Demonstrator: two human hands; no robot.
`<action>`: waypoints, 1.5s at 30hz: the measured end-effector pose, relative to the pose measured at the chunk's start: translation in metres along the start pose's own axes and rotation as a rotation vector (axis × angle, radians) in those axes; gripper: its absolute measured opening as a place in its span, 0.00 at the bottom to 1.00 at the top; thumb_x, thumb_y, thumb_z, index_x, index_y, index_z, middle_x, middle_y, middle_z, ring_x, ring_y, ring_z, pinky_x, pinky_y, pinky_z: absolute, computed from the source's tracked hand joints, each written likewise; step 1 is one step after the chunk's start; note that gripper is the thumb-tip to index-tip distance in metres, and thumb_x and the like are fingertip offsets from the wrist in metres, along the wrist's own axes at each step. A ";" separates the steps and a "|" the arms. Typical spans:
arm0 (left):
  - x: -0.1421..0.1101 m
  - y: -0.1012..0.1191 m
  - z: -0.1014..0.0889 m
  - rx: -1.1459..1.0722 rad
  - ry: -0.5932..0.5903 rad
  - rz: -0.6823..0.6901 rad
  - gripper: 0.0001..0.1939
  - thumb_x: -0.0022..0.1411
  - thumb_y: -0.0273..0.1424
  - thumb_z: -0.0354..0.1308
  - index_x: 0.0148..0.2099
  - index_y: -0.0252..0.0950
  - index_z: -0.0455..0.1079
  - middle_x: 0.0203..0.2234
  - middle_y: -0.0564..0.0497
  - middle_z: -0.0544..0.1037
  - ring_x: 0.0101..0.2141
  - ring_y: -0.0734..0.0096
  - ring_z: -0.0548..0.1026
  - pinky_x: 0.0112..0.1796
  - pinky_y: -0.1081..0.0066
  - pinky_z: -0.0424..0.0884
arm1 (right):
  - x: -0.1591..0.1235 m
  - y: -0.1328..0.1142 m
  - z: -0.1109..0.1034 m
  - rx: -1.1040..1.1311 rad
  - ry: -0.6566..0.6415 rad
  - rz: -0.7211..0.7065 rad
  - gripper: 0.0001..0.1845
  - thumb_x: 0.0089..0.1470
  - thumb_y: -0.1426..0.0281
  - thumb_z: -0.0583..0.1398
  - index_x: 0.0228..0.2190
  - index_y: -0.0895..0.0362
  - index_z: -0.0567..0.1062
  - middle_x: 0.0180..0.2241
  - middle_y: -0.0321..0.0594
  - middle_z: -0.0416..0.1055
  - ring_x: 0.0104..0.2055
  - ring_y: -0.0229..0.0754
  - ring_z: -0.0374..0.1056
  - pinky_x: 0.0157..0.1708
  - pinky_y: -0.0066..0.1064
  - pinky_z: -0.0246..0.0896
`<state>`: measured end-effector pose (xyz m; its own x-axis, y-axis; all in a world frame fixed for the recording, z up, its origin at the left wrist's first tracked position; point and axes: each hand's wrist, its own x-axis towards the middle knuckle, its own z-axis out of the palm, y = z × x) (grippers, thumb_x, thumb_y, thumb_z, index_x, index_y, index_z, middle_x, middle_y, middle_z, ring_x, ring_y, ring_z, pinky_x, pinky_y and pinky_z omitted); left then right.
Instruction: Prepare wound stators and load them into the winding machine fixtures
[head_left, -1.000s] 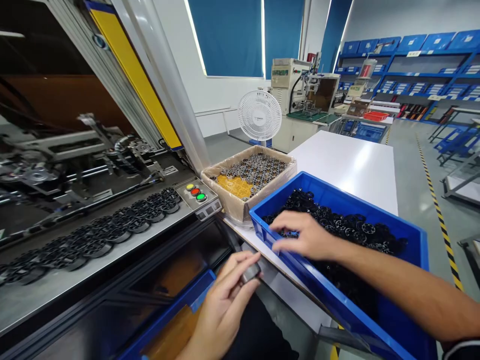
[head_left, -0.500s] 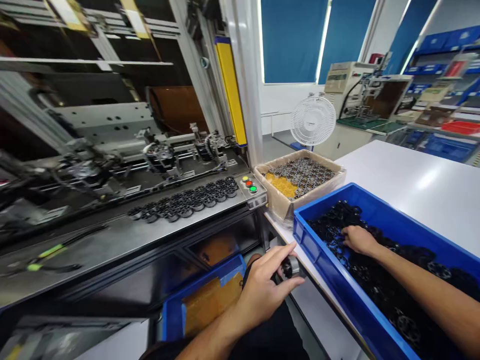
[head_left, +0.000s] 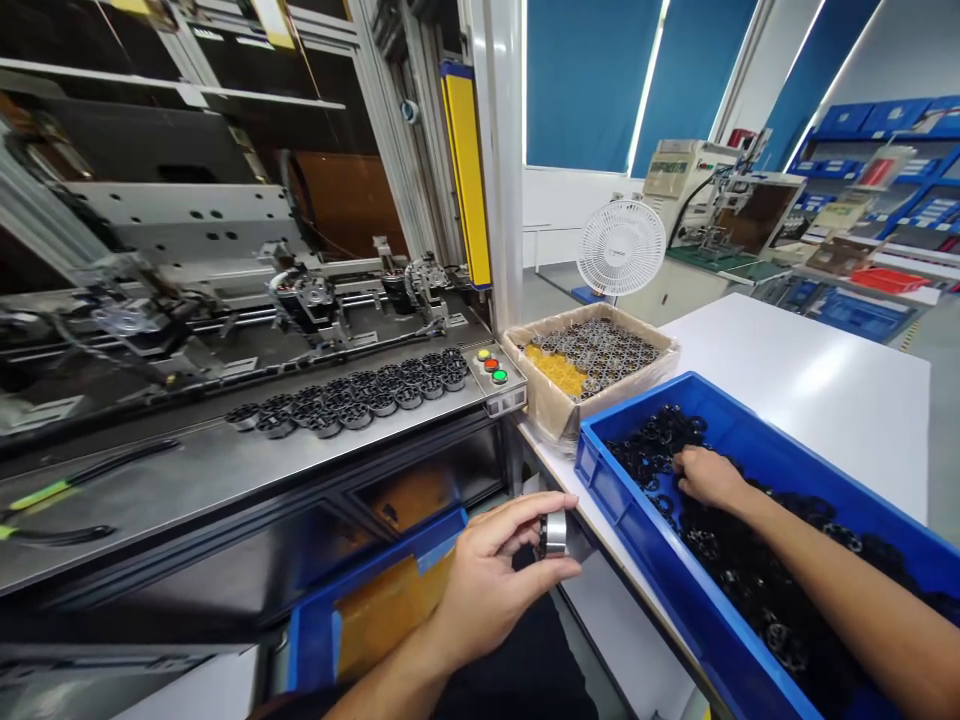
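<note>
Left hand (head_left: 487,580): holds a metal ring (head_left: 555,533) between thumb and fingers, with forefinger above and thumb below, in the air near the edge of the white table (head_left: 810,390).
Metal ring: stands on edge in the grip; shows a shiny silver band, with a dark part toward the palm.
Right hand (head_left: 709,475): reaches down into the blue box (head_left: 637,545), with fingers bent among the black wheels (head_left: 667,440); cannot tell if closed on one, fingertips being partly hidden.
Blue box: sits on the white table, to the right of the left hand; holds a loose heap of black wheels.
Carton (head_left: 555,415): stands just beyond the blue box; holds rings (head_left: 611,350) packed close together, beside a patch of yellow lining (head_left: 551,370) at the left.
Steel ledge (head_left: 180,490): runs along the front of the machine (head_left: 172,220); bears rows of dark wheels with grey rims (head_left: 360,395) and, farther left, pliers (head_left: 60,490) with green and black handles.
Button panel (head_left: 506,395): sits at the right end of the ledge; shows yellow, red and green buttons.
Lower bin (head_left: 300,640): lies under the ledge, just beyond the left forearm; blue, with an amber sheet (head_left: 390,610) inside.
Fan (head_left: 621,247): stands behind the carton; white and round.
</note>
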<state>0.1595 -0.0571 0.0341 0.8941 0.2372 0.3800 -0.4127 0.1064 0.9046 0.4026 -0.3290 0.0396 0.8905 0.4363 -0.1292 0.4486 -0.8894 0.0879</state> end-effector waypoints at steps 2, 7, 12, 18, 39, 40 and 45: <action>0.002 0.001 0.003 -0.116 0.003 -0.064 0.23 0.47 0.25 0.75 0.48 0.36 0.80 0.43 0.42 0.84 0.31 0.71 0.81 0.36 0.75 0.80 | -0.014 -0.012 -0.021 0.064 0.132 -0.063 0.07 0.60 0.71 0.61 0.37 0.61 0.78 0.41 0.46 0.75 0.42 0.44 0.73 0.45 0.40 0.70; 0.005 0.001 0.016 -0.315 -0.059 -0.157 0.26 0.43 0.19 0.75 0.47 0.35 0.80 0.41 0.44 0.85 0.31 0.70 0.83 0.36 0.76 0.81 | -0.082 -0.081 -0.059 0.367 0.389 -0.445 0.08 0.60 0.72 0.58 0.40 0.57 0.76 0.41 0.44 0.75 0.41 0.39 0.72 0.41 0.32 0.70; 0.002 -0.003 0.033 -0.392 -0.148 -0.233 0.27 0.40 0.16 0.75 0.45 0.36 0.80 0.36 0.48 0.86 0.34 0.68 0.85 0.37 0.79 0.80 | -0.125 -0.128 -0.061 0.853 0.617 -0.865 0.11 0.53 0.81 0.62 0.38 0.57 0.75 0.34 0.40 0.75 0.36 0.37 0.73 0.37 0.29 0.70; -0.001 -0.004 0.041 -0.375 -0.127 -0.198 0.25 0.43 0.15 0.74 0.44 0.36 0.80 0.34 0.51 0.86 0.34 0.72 0.85 0.38 0.84 0.78 | -0.127 -0.126 -0.052 0.786 0.688 -0.874 0.16 0.51 0.84 0.61 0.42 0.60 0.75 0.36 0.44 0.75 0.38 0.40 0.72 0.38 0.34 0.71; -0.001 -0.004 0.032 -0.429 -0.138 -0.144 0.26 0.43 0.15 0.74 0.46 0.37 0.80 0.35 0.50 0.86 0.36 0.70 0.85 0.39 0.81 0.79 | -0.119 -0.122 -0.045 0.434 0.858 -1.074 0.19 0.60 0.76 0.60 0.52 0.66 0.70 0.42 0.53 0.74 0.47 0.46 0.71 0.44 0.41 0.76; -0.001 -0.004 0.031 -0.428 -0.136 -0.148 0.26 0.43 0.15 0.74 0.46 0.36 0.80 0.35 0.50 0.86 0.35 0.70 0.85 0.39 0.81 0.79 | -0.119 -0.122 -0.045 0.438 0.853 -1.073 0.19 0.59 0.77 0.60 0.52 0.65 0.70 0.42 0.52 0.74 0.47 0.46 0.71 0.44 0.41 0.76; -0.001 -0.006 0.031 -0.427 -0.140 -0.145 0.26 0.44 0.16 0.74 0.46 0.37 0.80 0.34 0.50 0.86 0.35 0.72 0.84 0.39 0.82 0.79 | -0.120 -0.121 -0.045 0.435 0.849 -1.071 0.17 0.59 0.75 0.62 0.50 0.68 0.72 0.41 0.53 0.74 0.45 0.47 0.70 0.44 0.42 0.75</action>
<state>0.1666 -0.0882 0.0348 0.9504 0.0612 0.3048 -0.2906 0.5237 0.8008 0.2453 -0.2674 0.0890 -0.0107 0.7205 0.6933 0.9999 0.0113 0.0038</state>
